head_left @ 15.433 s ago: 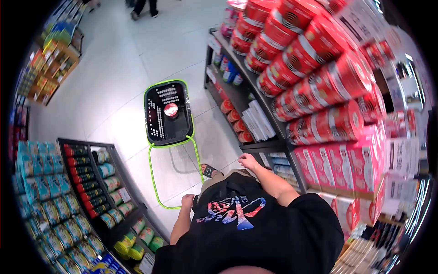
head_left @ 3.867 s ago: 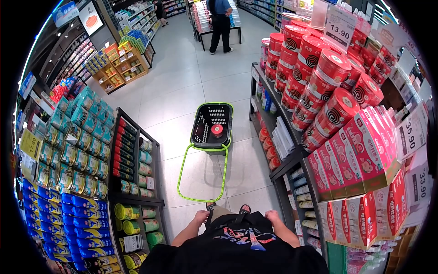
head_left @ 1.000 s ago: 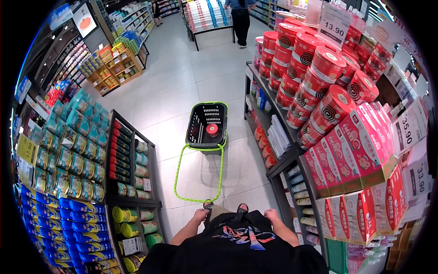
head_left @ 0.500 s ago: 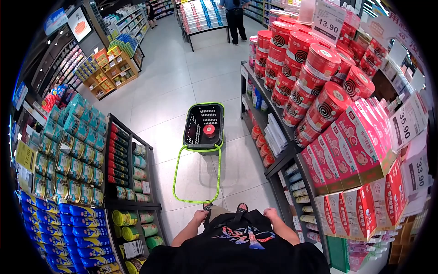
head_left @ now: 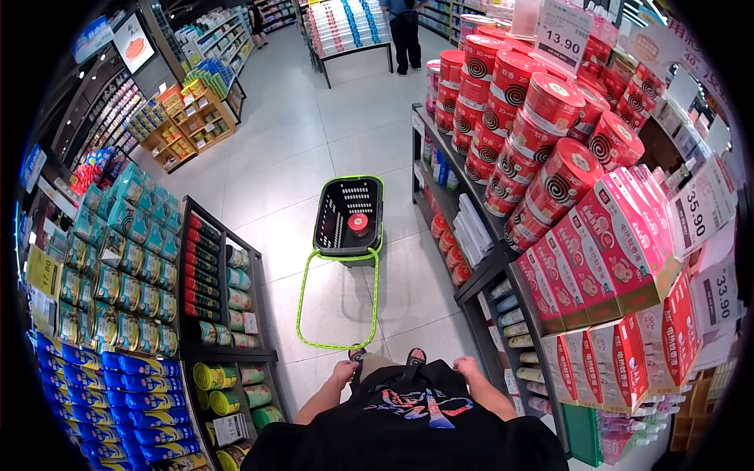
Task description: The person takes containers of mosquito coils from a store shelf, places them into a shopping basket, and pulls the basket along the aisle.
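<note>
A black wheeled shopping basket (head_left: 323, 224) stands on the aisle floor ahead of me, with one red tin (head_left: 358, 224) inside. Its long lime-green handle (head_left: 300, 302) reaches back toward my feet. My left hand (head_left: 344, 371) hangs by my left side, just below the handle's near end in view; they appear apart. My right hand (head_left: 466, 367) hangs at my right side, nearest the dark shelf unit (head_left: 481, 294). Both hands are seen from above, loosely bent, and their fingers are mostly hidden. Nothing visible sticks out of either hand.
On the right are stacked red mosquito-coil tins (head_left: 554, 102) and pink boxes (head_left: 593, 251). To the left, a shelf (head_left: 228, 314) holds cans beside blue packets (head_left: 157, 400). A person (head_left: 406, 39) stands by a display table (head_left: 351, 55) ahead; another person (head_left: 257, 23) is farther left.
The view shifts very slightly. The person by the display table shifts a little. My hands and the basket stay in place.
</note>
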`<state>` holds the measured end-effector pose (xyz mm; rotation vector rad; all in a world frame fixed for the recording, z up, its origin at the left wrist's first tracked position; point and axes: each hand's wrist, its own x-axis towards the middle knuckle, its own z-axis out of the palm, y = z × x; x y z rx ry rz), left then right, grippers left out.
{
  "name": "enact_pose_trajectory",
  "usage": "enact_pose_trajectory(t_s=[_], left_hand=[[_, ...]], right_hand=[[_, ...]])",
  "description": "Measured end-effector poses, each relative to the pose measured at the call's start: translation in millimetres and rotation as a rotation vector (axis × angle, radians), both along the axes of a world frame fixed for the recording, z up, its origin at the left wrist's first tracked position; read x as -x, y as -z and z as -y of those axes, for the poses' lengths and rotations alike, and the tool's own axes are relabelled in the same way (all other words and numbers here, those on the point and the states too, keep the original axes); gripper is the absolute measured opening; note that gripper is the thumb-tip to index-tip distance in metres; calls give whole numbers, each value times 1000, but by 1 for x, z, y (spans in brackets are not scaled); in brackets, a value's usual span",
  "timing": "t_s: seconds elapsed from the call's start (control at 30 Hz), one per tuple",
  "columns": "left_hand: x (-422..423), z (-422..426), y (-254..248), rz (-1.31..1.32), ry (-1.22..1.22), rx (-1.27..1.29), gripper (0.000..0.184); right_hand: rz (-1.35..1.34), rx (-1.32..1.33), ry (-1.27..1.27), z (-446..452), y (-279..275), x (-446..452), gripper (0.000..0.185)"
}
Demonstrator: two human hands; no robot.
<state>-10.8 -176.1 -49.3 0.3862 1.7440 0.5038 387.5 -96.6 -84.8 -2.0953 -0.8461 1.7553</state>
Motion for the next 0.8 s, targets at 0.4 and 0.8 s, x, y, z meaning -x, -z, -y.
enact_pose_trajectory(t_s=[0.4,0.8], left_hand=[[1,0,2,4,3,-7,28],[-1,0,0,-3,9,-19,26]], right_hand=[[-8,4,9,-1,-4,1,13],[-10,4,17,1,6,-2,13]])
